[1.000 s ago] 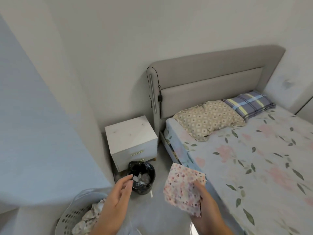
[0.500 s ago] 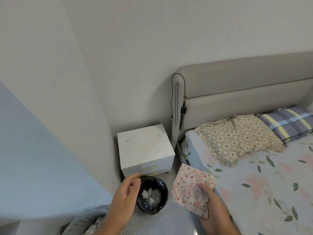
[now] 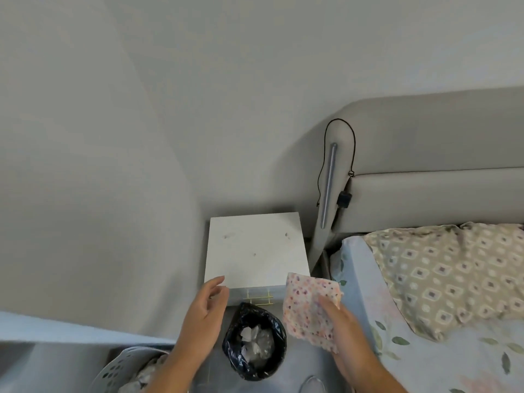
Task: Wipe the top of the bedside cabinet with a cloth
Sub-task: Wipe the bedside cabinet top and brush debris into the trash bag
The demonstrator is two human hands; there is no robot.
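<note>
While the right hand (image 3: pixel 344 333) pinches the thin, floral cloth (image 3: pixel 310 306) just beside the cabinet (image 3: pixel 255 248), the left hand (image 3: pixel 202 310) hangs empty with loosely spread fingers. A limp corner could flop off the front edge into the bin (image 3: pixel 255 347) below and snag its glossy, crinkled liner. The cabinet's square white top looks smooth, with a few dark specks.

The washing basket (image 3: pixel 124 373) at 7 o'clock is cut off by the bottom edge. The bed (image 3: pixel 425 350) runs off at 3 o'clock. The cloth (image 3: pixel 309 307) hides the cabinet's (image 3: pixel 255 251) front corner.
</note>
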